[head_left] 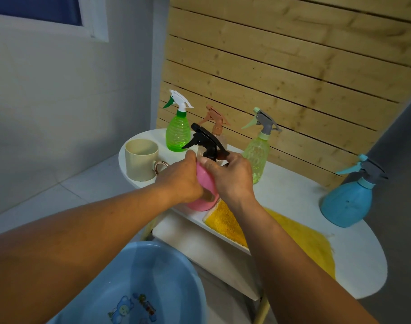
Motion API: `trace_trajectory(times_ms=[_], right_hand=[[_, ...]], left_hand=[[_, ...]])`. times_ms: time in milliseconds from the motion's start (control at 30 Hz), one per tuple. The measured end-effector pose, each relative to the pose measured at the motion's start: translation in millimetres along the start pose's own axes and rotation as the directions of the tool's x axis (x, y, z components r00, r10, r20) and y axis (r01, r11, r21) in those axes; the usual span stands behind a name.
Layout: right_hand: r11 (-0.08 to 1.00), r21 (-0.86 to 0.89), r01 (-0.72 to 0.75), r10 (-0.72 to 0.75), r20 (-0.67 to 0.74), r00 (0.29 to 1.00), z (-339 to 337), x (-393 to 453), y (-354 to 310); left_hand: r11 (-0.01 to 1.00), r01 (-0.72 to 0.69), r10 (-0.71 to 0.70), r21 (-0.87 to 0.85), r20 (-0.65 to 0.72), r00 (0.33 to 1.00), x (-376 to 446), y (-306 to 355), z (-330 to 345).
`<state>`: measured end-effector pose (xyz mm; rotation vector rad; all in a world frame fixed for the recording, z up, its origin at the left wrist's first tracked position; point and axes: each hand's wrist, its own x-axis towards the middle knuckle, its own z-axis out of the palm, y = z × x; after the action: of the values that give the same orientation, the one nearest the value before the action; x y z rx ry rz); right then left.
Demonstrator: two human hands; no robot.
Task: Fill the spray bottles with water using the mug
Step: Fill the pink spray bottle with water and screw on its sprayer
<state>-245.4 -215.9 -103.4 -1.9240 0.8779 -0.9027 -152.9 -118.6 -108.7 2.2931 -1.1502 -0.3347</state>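
A pink spray bottle (205, 183) with a black trigger head (205, 142) stands near the front edge of the white table (354, 260). My left hand (181, 178) grips its pink body from the left. My right hand (230, 176) holds the neck just under the black head. A cream mug (141, 160) with a shiny handle stands to the left of the bottle, apart from my hands. Behind are a bright green bottle (177, 134), a clear bottle with a brown head (217, 122), and a pale green bottle with a grey head (257, 155).
A blue spray bottle (347, 202) stands at the table's right. A yellow cloth (300, 232) lies on the table under my right forearm. A blue basin (134, 284) sits below at the front left. A wooden slat wall (293, 66) backs the table.
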Motion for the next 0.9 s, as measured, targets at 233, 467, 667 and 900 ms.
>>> trace_trajectory(times_ms=[233, 467, 667, 900], right_hand=[[0.993, 0.120, 0.016, -0.017, 0.013, 1.000, -7, 1, -8], [0.986, 0.167, 0.006, 0.004, -0.056, 0.998, -44, 25, -24], [0.991, 0.132, 0.029, -0.009, -0.145, 0.989, -85, 42, -10], [0.993, 0.122, -0.009, 0.039, -0.250, 0.967, -123, 66, 21]], left_hand=[[0.994, 0.022, -0.030, -0.105, -0.073, 0.997, -4, 4, 2], [0.986, -0.090, 0.070, -0.142, -0.138, 0.988, 13, 41, -6], [0.920, -0.184, 0.164, -0.347, -0.088, 0.983, 31, 76, 20], [0.872, -0.130, 0.205, -0.471, 0.111, 0.973, 47, 101, 55]])
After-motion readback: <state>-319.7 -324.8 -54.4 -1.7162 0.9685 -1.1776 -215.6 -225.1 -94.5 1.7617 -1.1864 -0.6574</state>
